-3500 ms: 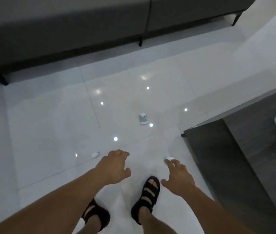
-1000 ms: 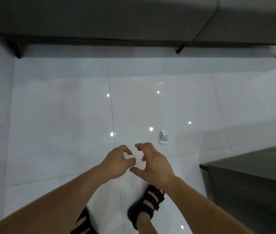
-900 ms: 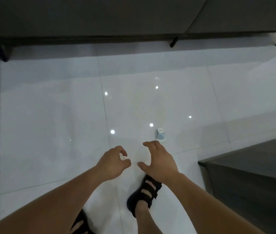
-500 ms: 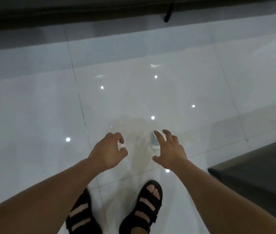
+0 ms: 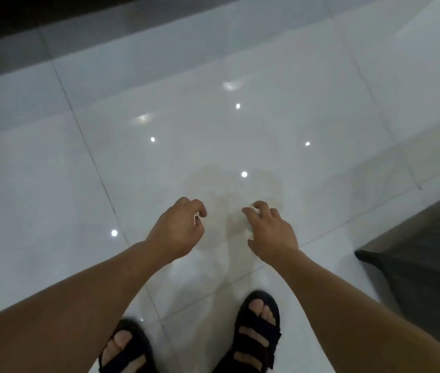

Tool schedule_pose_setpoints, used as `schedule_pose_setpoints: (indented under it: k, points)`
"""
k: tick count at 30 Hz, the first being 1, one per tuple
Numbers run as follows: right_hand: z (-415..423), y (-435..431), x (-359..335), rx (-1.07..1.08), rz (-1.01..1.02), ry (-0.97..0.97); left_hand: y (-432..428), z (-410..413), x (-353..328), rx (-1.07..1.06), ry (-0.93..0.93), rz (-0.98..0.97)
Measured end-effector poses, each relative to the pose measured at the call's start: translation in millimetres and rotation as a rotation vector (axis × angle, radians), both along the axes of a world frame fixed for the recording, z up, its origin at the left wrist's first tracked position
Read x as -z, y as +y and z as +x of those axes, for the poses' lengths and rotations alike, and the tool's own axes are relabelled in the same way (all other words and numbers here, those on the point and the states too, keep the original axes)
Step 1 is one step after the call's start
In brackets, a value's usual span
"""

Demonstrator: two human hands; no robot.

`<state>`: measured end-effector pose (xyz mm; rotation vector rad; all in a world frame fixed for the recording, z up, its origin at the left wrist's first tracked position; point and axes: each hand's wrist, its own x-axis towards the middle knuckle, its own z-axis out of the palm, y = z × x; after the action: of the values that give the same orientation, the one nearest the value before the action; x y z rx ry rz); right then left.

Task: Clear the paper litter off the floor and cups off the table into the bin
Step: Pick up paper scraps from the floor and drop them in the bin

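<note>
My left hand (image 5: 177, 230) clenched on small white paper scrap (image 5: 197, 217). My right hand (image 5: 268, 228), frame centre, closing over paper litter (image 5: 248, 232) directly beneath palm; grasp completeness unclear. Bin unseen.

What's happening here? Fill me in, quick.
A person is bent over a glossy white tiled floor, picking up paper litter. The left hand is curled shut on a small white scrap. The right hand is closing over another pale piece of paper, which is mostly hidden beneath the palm. A dark table corner shows at the right. No bin or cups are in view, so nothing has been binned here yet.
</note>
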<state>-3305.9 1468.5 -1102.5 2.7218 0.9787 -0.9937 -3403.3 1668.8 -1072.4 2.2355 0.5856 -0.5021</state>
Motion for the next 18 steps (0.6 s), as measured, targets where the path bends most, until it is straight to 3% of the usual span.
schedule_pose_setpoints:
  k: [4, 10, 18]
  points:
    - [-8, -3, -102, 0.006, 0.057, -0.001, -21, 8, -86, 0.179, 0.039, 0.055]
    - [-23, -48, -312, 0.143, 0.106, 0.015, -53, 15, -275, 0.42, 0.047, 0.092]
    - [-91, -142, -538, 0.526, 0.116, -0.095, -130, 11, -499, 0.715, -0.124, 0.08]
